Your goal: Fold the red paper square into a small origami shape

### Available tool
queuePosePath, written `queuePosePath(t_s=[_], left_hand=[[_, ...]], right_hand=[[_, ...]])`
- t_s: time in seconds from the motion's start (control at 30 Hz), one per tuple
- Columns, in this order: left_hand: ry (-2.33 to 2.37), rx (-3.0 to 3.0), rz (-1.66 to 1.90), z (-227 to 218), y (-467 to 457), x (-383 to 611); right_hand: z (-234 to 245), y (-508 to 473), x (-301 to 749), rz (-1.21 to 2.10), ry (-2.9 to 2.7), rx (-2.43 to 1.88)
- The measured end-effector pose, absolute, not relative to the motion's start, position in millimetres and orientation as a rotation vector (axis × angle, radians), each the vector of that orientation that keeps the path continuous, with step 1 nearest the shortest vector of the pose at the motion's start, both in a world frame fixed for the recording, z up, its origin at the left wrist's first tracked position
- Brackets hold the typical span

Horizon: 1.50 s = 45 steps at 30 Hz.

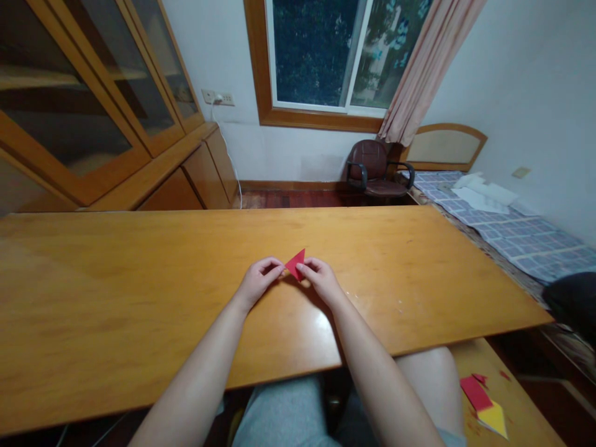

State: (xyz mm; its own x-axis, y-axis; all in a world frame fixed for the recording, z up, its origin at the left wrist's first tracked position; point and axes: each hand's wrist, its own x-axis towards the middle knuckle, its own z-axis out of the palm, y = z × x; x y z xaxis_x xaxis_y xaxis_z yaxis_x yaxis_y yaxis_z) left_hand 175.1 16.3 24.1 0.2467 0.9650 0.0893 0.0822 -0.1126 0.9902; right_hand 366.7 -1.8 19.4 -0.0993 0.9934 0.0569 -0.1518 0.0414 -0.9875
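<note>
A small red folded paper triangle [296, 262] is held just above the wooden table [139, 298], near its middle. My left hand [257, 282] pinches the triangle's left corner with fingertips curled in. My right hand [321, 279] pinches its right lower edge, fingers pressed together. Both forearms reach in from the near edge of the table.
Red and yellow paper scraps [482, 403] lie on a low wooden surface at the lower right. A glass-door cabinet [93, 105] stands at the left, a brown office chair [377, 171] under the window, and a bed with a checked cover [521, 236] at the right.
</note>
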Motion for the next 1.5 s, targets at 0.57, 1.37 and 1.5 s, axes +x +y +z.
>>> queuePosePath(t_s=[0.57, 1.37, 1.5], left_hand=[[1.062, 1.474, 1.078, 31, 16, 177], [1.016, 1.527, 1.120, 27, 18, 173], [1.031, 1.610, 1.079, 27, 19, 175]], right_hand=[[21, -3, 370, 1.380, -1.148, -0.959], [15, -4, 368, 1.294, -1.393, -1.059], [20, -7, 366, 1.150, -1.706, -1.202]])
